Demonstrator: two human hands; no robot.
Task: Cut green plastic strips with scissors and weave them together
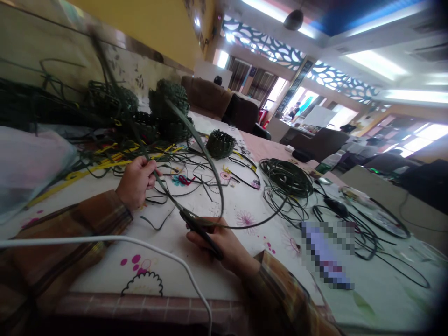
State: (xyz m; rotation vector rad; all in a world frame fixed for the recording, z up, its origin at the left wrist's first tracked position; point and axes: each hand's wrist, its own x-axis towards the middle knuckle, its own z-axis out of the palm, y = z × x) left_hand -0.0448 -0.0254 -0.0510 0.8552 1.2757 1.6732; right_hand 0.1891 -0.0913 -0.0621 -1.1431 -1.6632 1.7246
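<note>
My left hand (pixel 136 183) pinches a dark green flat strip (pixel 165 189) between thumb and fingers. The strip rises blurred above that hand and also runs down to the right. Black-handled scissors (pixel 203 235) are in my right hand (pixel 226 245), their tip against the strip; whether the blades are apart I cannot tell. A loop of strip (pixel 212 163) arches over the table and curves down by the right hand. Beyond the hands stands a small woven dark green basket (pixel 220 144). Loose offcuts of strip (pixel 157 223) lie around the left hand.
Woven green baskets (pixel 170 105) are stacked at the back left, near yellow strips (pixel 101 164). A coil of green strip (pixel 287 178) lies to the right. A white cable (pixel 168 254) crosses the foreground. A plastic bag (pixel 31 163) sits at far left.
</note>
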